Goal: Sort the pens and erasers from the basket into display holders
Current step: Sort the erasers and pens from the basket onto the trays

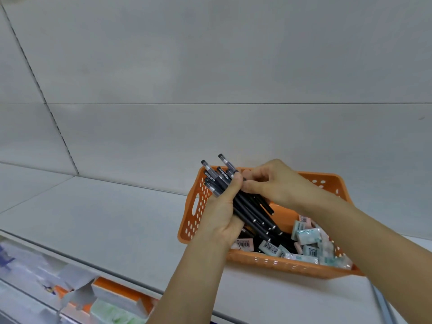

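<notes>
1. A pale grey shelf (pixel 117 218) with a grey back panel carries everything.
2. An orange perforated basket (pixel 287 265) sits on the shelf's right side.
3. The left hand (pixel 222 216) is curled tight around a bundle of black pens (pixel 247 206), held tilted above the basket.
4. The right hand (pixel 273 183) pinches the bundle near its upper end, fingers bent.
5. Wrapped erasers (pixel 308 244), pale blue and pink, lie loose in the basket's near right corner.
</notes>
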Demonstrator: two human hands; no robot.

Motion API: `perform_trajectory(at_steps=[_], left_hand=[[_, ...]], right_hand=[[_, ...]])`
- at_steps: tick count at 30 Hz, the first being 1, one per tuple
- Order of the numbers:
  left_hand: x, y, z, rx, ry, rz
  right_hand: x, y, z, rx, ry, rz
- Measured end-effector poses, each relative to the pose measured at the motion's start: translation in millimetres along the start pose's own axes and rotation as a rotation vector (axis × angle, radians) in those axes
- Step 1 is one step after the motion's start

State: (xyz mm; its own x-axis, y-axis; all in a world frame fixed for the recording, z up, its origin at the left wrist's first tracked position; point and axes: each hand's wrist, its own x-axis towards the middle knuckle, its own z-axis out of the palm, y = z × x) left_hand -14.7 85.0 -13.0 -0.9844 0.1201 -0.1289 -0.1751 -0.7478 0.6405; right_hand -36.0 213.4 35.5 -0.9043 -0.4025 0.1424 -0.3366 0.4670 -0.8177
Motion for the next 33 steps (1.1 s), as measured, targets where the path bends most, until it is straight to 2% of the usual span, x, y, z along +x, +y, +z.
perform_trajectory(at_steps=[4, 5, 7, 9, 11, 13, 15, 17, 20, 24, 29, 31, 33], left_hand=[[-2.0, 6.3, 0.4, 0.03, -0.012, 0.006], [-0.9, 9.5, 1.7, 0.036, 0.001, 0.047], [2.0, 18.3, 6.2, 0.022, 0.021, 0.161], [4.5, 27.6, 13.8, 0.001, -0.007, 0.249], [6.3, 31.7, 22.2, -0.014, -0.055, 0.277], [6.5, 28.4, 30.5, -0.007, -0.091, 0.269], [4.5, 18.6, 36.7, 0.019, -0.117, 0.252], [3.1, 8.4, 37.9, 0.047, -0.14, 0.214], [2.3, 6.3, 32.1, 0.069, -0.18, 0.14], [-0.6, 20.8, 18.8, 0.3, -0.353, 0.039], [-7.2, 24.8, 13.1, 0.505, -0.56, -0.164], [-7.8, 25.2, 12.8, 0.565, -0.604, -0.208], [-6.5, 24.6, 10.9, 0.606, -0.609, -0.223]], right_hand=[[-5.0, -0.2, 1.8, -0.068, 0.018, 0.001], [-7.5, -0.3, 2.7, -0.059, 0.068, -0.001], [-11.3, 5.1, 6.9, 0.027, 0.291, 0.008], [-13.6, 11.9, 14.0, 0.353, 0.463, 0.138], [-12.5, 17.0, 26.4, 0.903, 0.424, 0.302], [-11.4, 16.4, 37.4, 1.389, 0.374, 0.385], [-8.2, 12.4, 44.0, 1.586, 0.39, 0.354], [-5.9, 8.2, 45.7, 1.659, 0.406, 0.287], [-6.1, 4.8, 39.4, 1.587, 0.363, 0.229], [-12.6, 5.5, 17.1, 1.134, 0.181, 0.144], [-9.4, -9.4, -6.2, 0.69, -0.084, 0.063], [-8.2, -12.4, -4.6, 0.674, -0.143, 0.077], [-7.2, -12.6, -0.1, 0.694, -0.135, 0.098]])
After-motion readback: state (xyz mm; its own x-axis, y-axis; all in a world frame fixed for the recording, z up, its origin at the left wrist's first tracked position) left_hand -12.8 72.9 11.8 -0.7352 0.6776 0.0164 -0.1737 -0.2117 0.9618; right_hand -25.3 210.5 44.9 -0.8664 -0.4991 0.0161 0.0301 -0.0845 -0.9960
